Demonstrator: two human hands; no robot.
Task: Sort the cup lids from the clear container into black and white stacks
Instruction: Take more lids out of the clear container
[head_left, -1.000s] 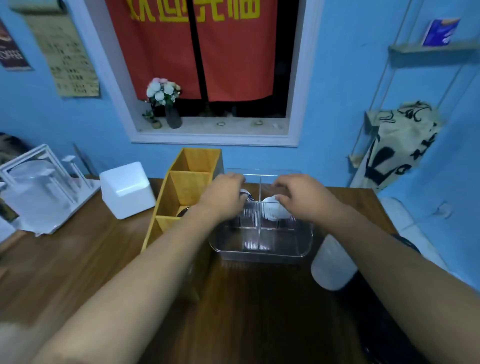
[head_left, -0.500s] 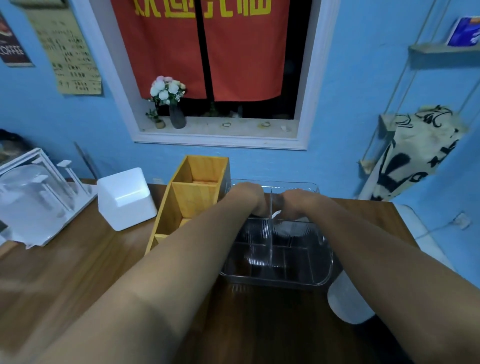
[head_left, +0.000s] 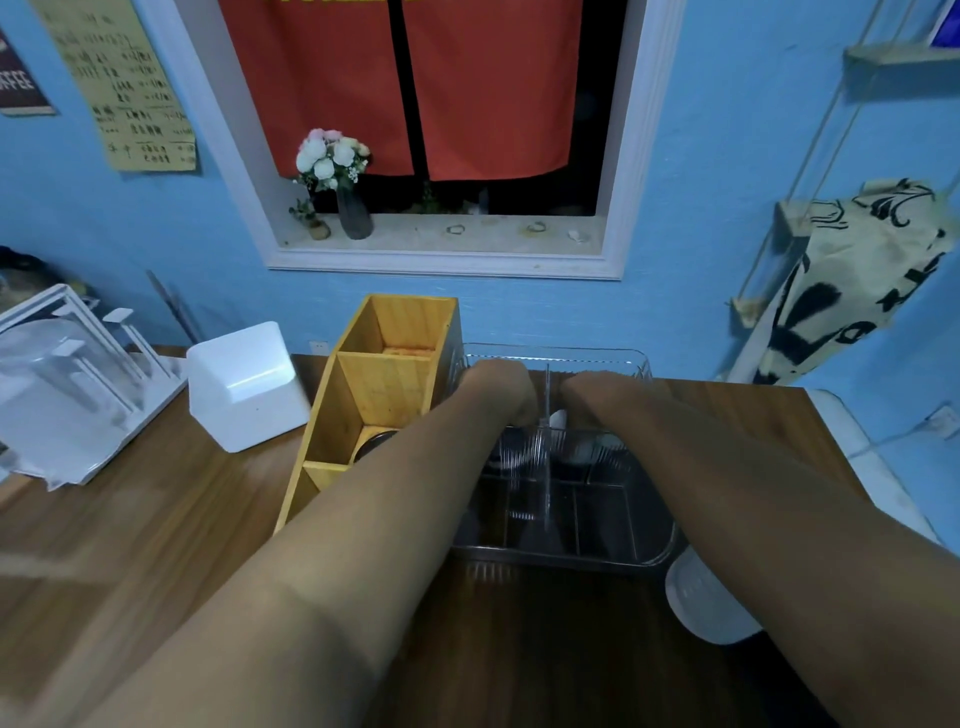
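Blue wall (head_left: 701, 156) runs behind a wooden table (head_left: 156, 519), with a white-framed window (head_left: 441, 260) hung with a red curtain (head_left: 493, 93); flowers (head_left: 330, 156) in a dark vase (head_left: 354, 215) stand on its sill. On the table sits the clear container (head_left: 613, 512), ribbed along its sides and split by clear dividers. Both my forearms reach across it to its far end. My left hand (head_left: 501, 387) dips into the far-left part and my right hand (head_left: 597, 395) into the far-right part, with the middle divider between them. I see only the backs of both hands. The fingers curl down out of sight, so I cannot tell whether either hand grips anything. A white lid (head_left: 559, 419) peeps out between the hands, just right of the divider, inside the container. Through the ribbed side below my hands I make out dark and pale shapes, too blurred to count.

Just left of the container, against it or nearly so, stands a wooden organizer (head_left: 395, 379). A dark round thing (head_left: 375, 442) lies in one of its compartments, partly hidden by my left forearm. Farther left of the container are a white box (head_left: 244, 384) and, beyond it, a white rack (head_left: 78, 374). At the container's near right corner a white round thing (head_left: 701, 608) sits on the table, partly under my right forearm. A patterned cloth (head_left: 857, 270) hangs well to the right of the container.
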